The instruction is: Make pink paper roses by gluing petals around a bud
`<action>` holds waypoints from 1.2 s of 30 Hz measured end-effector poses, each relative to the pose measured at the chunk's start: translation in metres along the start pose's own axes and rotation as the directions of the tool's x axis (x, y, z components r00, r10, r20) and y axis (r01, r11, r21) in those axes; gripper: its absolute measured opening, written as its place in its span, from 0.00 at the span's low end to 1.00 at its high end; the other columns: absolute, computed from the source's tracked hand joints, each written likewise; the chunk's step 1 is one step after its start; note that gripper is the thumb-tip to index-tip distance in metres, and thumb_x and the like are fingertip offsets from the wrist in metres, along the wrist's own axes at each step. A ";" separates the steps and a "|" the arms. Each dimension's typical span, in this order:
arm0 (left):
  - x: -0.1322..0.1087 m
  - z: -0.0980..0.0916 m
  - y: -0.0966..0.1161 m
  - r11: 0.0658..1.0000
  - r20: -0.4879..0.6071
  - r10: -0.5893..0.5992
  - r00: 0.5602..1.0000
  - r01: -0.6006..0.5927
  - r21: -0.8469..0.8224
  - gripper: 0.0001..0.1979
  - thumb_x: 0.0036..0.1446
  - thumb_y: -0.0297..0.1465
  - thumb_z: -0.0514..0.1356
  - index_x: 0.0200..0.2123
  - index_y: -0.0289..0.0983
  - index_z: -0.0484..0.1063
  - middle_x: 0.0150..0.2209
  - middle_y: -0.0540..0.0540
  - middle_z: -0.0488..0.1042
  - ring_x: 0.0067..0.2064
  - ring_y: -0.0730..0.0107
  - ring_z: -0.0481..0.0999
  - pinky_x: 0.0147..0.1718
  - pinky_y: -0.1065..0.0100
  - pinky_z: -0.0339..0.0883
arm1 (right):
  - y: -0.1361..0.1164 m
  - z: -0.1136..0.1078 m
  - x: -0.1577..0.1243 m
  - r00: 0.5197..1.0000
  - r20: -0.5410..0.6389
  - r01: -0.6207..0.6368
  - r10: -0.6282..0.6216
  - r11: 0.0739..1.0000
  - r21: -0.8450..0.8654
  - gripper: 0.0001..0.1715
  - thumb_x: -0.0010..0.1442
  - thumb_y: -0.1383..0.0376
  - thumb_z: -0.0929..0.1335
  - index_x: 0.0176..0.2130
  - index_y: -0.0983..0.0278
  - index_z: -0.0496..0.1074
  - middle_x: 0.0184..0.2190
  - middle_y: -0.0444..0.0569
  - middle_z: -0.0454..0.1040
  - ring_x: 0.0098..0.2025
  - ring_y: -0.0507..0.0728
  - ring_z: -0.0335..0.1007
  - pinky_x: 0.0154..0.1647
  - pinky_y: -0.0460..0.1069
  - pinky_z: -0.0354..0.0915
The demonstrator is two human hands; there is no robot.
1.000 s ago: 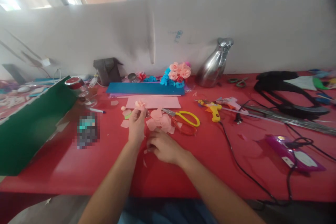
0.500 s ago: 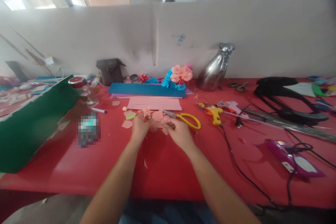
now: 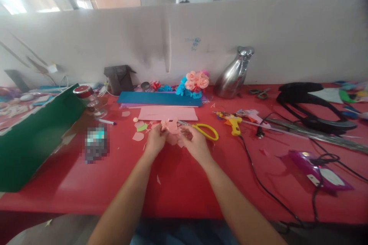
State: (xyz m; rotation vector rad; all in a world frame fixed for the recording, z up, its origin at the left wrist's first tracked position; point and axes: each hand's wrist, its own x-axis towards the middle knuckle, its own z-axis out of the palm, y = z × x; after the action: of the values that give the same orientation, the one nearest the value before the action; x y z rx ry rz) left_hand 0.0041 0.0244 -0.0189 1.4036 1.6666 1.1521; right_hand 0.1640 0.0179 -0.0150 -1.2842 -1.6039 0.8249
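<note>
My left hand [image 3: 156, 140] is closed in a pinch on a small pink paper flower [image 3: 165, 123], whose petals show above the fingertips. My right hand [image 3: 196, 143] is just to the right with its fingers curled together; anything between them is too small to make out. Loose pink paper petals [image 3: 172, 139] lie under and between both hands. Scissors with yellow handles [image 3: 211, 131] rest against the far side of my right hand. A green paper piece [image 3: 142, 127] and a pink petal [image 3: 138, 136] lie left of my left hand.
Behind the hands are pink paper [image 3: 168, 113], a blue sheet [image 3: 159, 98] and a bunch of paper roses [image 3: 197, 80]. A yellow glue gun [image 3: 236, 125] with its cord, a purple power strip [image 3: 320, 172] and a steel jug [image 3: 234, 74] stand right. A green box [image 3: 37, 141] stands left.
My left hand has turned the paper flower and brought it slightly right. The fingers of my right hand have shifted a little and lifted. The whole view has moved slightly.
</note>
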 end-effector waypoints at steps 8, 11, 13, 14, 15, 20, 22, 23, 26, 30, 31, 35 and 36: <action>-0.012 0.000 0.019 0.860 0.108 -0.069 0.992 0.114 -0.498 0.08 0.46 0.32 0.61 0.31 0.35 0.68 0.24 0.54 0.65 0.23 0.80 0.60 0.25 0.74 0.54 | -0.015 0.005 -0.005 0.950 0.231 -0.279 0.209 0.900 0.336 0.21 0.47 0.58 0.72 0.41 0.62 0.72 0.37 0.47 0.75 0.37 0.54 0.69 0.39 0.50 0.64; -0.013 0.000 0.019 0.826 0.119 -0.047 0.992 0.105 -0.554 0.12 0.46 0.33 0.63 0.35 0.34 0.71 0.27 0.52 0.67 0.24 0.80 0.61 0.26 0.74 0.55 | -0.020 0.002 -0.005 0.923 0.316 -0.340 0.221 0.852 0.398 0.17 0.45 0.57 0.73 0.34 0.63 0.72 0.30 0.44 0.73 0.31 0.52 0.67 0.33 0.48 0.61; -0.013 0.000 0.019 0.816 0.133 -0.038 0.990 0.107 -0.568 0.13 0.45 0.33 0.64 0.35 0.34 0.72 0.28 0.51 0.68 0.24 0.80 0.62 0.26 0.74 0.55 | -0.020 0.000 -0.004 0.919 0.301 -0.370 0.255 0.821 0.435 0.14 0.45 0.57 0.72 0.30 0.64 0.71 0.24 0.42 0.71 0.26 0.50 0.64 0.28 0.46 0.58; -0.014 0.001 0.019 0.813 0.139 -0.039 0.990 0.112 -0.572 0.13 0.45 0.33 0.64 0.35 0.34 0.73 0.28 0.51 0.68 0.25 0.80 0.62 0.26 0.74 0.56 | -0.020 -0.001 -0.004 0.921 0.271 -0.380 0.281 0.802 0.461 0.13 0.45 0.58 0.72 0.29 0.64 0.70 0.22 0.41 0.70 0.23 0.50 0.62 0.25 0.46 0.56; -0.014 0.001 0.020 0.811 0.147 -0.041 0.988 0.119 -0.574 0.13 0.45 0.33 0.65 0.35 0.34 0.73 0.28 0.51 0.69 0.25 0.80 0.63 0.27 0.74 0.56 | -0.020 -0.001 -0.003 0.922 0.239 -0.385 0.304 0.780 0.494 0.12 0.45 0.59 0.72 0.29 0.64 0.70 0.20 0.40 0.69 0.21 0.49 0.61 0.24 0.45 0.55; -0.018 0.000 0.027 0.791 0.224 -0.067 0.972 0.189 -0.582 0.17 0.44 0.36 0.67 0.39 0.35 0.75 0.31 0.48 0.73 0.29 0.75 0.68 0.31 0.72 0.60 | -0.023 -0.004 -0.002 0.929 0.161 -0.364 0.333 0.749 0.554 0.11 0.43 0.62 0.71 0.29 0.64 0.69 0.19 0.39 0.68 0.18 0.47 0.57 0.20 0.44 0.51; -0.019 0.000 0.029 0.784 0.277 -0.056 0.959 0.214 -0.583 0.20 0.42 0.36 0.68 0.40 0.35 0.75 0.32 0.47 0.75 0.30 0.73 0.70 0.32 0.70 0.61 | -0.024 -0.004 -0.002 0.934 0.192 -0.357 0.302 0.772 0.526 0.11 0.43 0.61 0.71 0.29 0.63 0.70 0.21 0.41 0.71 0.20 0.49 0.61 0.21 0.45 0.53; -0.019 0.000 0.029 0.786 0.302 -0.047 0.952 0.222 -0.577 0.20 0.41 0.35 0.68 0.39 0.34 0.75 0.31 0.47 0.75 0.30 0.73 0.70 0.32 0.70 0.61 | -0.024 -0.004 -0.002 0.937 0.200 -0.348 0.285 0.784 0.514 0.12 0.43 0.61 0.72 0.30 0.63 0.71 0.22 0.42 0.72 0.22 0.50 0.63 0.22 0.45 0.54; -0.019 0.000 0.029 0.811 0.301 -0.062 0.952 0.224 -0.540 0.12 0.41 0.34 0.69 0.29 0.33 0.75 0.24 0.49 0.72 0.28 0.74 0.69 0.31 0.71 0.60 | -0.022 -0.003 -0.002 0.953 0.121 -0.301 0.279 0.815 0.496 0.13 0.44 0.59 0.72 0.29 0.63 0.71 0.24 0.43 0.72 0.25 0.52 0.65 0.25 0.46 0.57; -0.020 0.000 0.030 0.812 0.267 -0.101 0.958 0.234 -0.535 0.11 0.40 0.34 0.69 0.25 0.34 0.72 0.21 0.52 0.68 0.25 0.77 0.66 0.29 0.72 0.58 | -0.018 -0.003 -0.001 0.951 0.015 -0.272 0.308 0.815 0.511 0.13 0.43 0.58 0.73 0.29 0.63 0.72 0.24 0.43 0.71 0.27 0.52 0.64 0.28 0.46 0.58; -0.021 0.000 0.031 0.804 0.285 -0.096 0.954 0.243 -0.544 0.12 0.40 0.34 0.69 0.26 0.34 0.72 0.22 0.52 0.69 0.26 0.77 0.66 0.29 0.72 0.58 | -0.018 -0.003 -0.001 0.951 0.025 -0.277 0.309 0.810 0.517 0.14 0.43 0.58 0.73 0.29 0.63 0.73 0.24 0.43 0.71 0.27 0.52 0.64 0.28 0.47 0.58; -0.021 0.002 0.029 0.795 0.317 -0.083 0.945 0.255 -0.550 0.13 0.41 0.35 0.69 0.27 0.34 0.72 0.23 0.51 0.70 0.26 0.76 0.68 0.28 0.72 0.59 | -0.019 -0.003 -0.002 0.948 0.117 -0.313 0.295 0.804 0.506 0.15 0.42 0.57 0.74 0.29 0.63 0.73 0.22 0.42 0.70 0.24 0.50 0.61 0.24 0.46 0.56; -0.021 0.002 0.028 0.798 0.302 -0.087 0.949 0.247 -0.549 0.13 0.41 0.35 0.69 0.26 0.34 0.72 0.22 0.51 0.70 0.26 0.76 0.67 0.28 0.73 0.59 | -0.020 -0.003 -0.002 0.948 0.122 -0.315 0.294 0.808 0.498 0.15 0.42 0.56 0.74 0.29 0.63 0.73 0.22 0.42 0.69 0.23 0.50 0.60 0.24 0.46 0.55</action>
State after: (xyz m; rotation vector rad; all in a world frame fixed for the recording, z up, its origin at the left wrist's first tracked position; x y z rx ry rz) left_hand 0.0211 0.0055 0.0055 0.9384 1.0866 1.1784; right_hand 0.1593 0.0110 0.0032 -1.1423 -1.0975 1.3812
